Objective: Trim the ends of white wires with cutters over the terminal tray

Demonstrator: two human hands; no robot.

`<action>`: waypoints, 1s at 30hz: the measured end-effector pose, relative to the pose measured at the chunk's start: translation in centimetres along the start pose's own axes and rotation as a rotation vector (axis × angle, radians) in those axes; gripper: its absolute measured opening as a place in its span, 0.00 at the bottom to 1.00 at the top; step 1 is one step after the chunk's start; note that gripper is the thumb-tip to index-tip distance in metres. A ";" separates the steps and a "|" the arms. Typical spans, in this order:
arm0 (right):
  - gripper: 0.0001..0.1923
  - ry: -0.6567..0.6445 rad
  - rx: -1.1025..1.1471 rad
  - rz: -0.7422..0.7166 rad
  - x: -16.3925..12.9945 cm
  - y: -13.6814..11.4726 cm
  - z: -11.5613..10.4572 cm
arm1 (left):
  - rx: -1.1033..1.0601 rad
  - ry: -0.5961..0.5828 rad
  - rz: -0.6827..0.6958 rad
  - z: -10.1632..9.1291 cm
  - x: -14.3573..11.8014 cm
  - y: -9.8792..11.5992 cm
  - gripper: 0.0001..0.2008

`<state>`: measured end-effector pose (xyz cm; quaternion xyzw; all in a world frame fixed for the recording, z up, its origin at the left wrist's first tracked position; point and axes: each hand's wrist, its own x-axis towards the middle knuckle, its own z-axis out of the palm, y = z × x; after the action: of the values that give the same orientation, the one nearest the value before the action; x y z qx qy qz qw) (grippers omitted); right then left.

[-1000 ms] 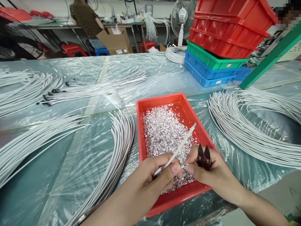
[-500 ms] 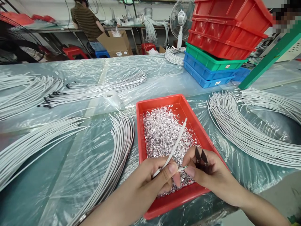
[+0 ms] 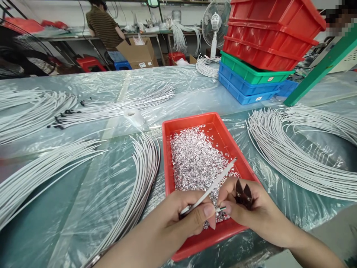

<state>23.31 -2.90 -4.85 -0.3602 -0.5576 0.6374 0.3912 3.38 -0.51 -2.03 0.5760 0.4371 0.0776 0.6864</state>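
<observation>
Head view: a white cable (image 3: 214,184) held over the red tray (image 3: 230,138), by the bench's (image 3: 80,201) near edge.
The left hand's (image 3: 189,214) grip pinches it close to one bared tip, likely for steadiness; the right hand's (image 3: 252,214) grip wraps dark snips (image 3: 246,198) – blades up, probably freeing thumb and forefinger – though whether these pinch the tip, I cannot tell. The tray presumably catches silvery scraps (image 3: 192,160).
</observation>
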 end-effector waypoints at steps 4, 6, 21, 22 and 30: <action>0.05 -0.028 -0.018 0.021 -0.2 0.0 0.0 | -0.004 -0.030 0.014 -0.1 0.0 -0.1 0.11; 0.05 -0.035 -0.012 0.030 -0.2 -0.1 0.0 | 0.012 -0.038 0.019 -0.1 -0.1 0.0 0.10; 0.04 0.046 -0.213 -0.063 -0.1 -0.1 -0.5 | 0.152 -0.150 -0.065 0.2 -0.2 0.6 0.12; 0.04 0.081 -0.252 -0.087 -0.1 -0.1 -0.6 | 0.156 -0.152 -0.076 0.3 -0.1 0.7 0.13; 0.18 0.359 -0.513 -0.238 1.0 0.5 -1.5 | 0.135 -0.121 -0.042 0.2 0.1 1.3 0.18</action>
<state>24.19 -1.38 -5.53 -0.4860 -0.6601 0.3524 0.4515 4.13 -0.16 -1.02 0.6155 0.4108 -0.0015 0.6726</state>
